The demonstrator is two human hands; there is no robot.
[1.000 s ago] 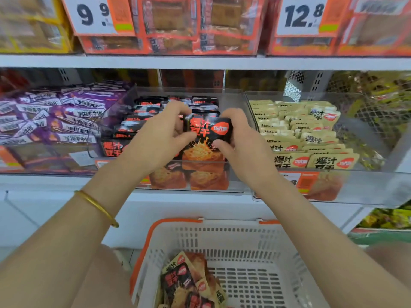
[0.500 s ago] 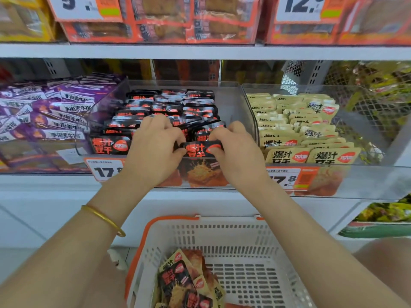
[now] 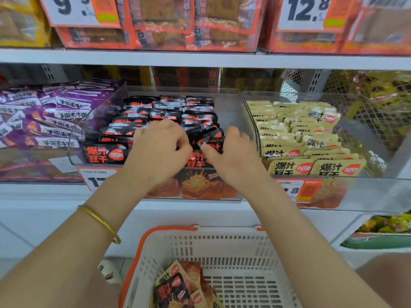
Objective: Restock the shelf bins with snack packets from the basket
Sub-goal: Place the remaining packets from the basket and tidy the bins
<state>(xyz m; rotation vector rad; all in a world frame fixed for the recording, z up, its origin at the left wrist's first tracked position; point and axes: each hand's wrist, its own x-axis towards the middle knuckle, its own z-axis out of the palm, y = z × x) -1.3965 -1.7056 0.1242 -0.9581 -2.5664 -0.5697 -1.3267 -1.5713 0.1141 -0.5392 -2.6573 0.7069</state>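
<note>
Held both hands inside the middle bin on the shelf, with the basket below. Curled the left hand knuckles-up over the black packets packed in upright rows in that bin, fingertips bunched and pointing down onto the packet tops. Could not tell whether gripping one, with the hand's own back in the way. Set the right hand just beside it, near the bin's right wall. Stretched its thumb leftward across the face of the black packets near the front, bent the other fingers together behind them, and pinched their tops. Left a narrow gap between the two hands, thumbs nearly meeting above the front packet, upright against the clear front wall. Wore a gold bangle on the left forearm. Saw purple packets in the bin to the left and yellow packets in the bin to the right, with price tags on the bin fronts. Saw red boxes on the upper shelf. Found loose packets, black and yellow, lying in the near left corner of the basket, well apart from the hands.
</note>
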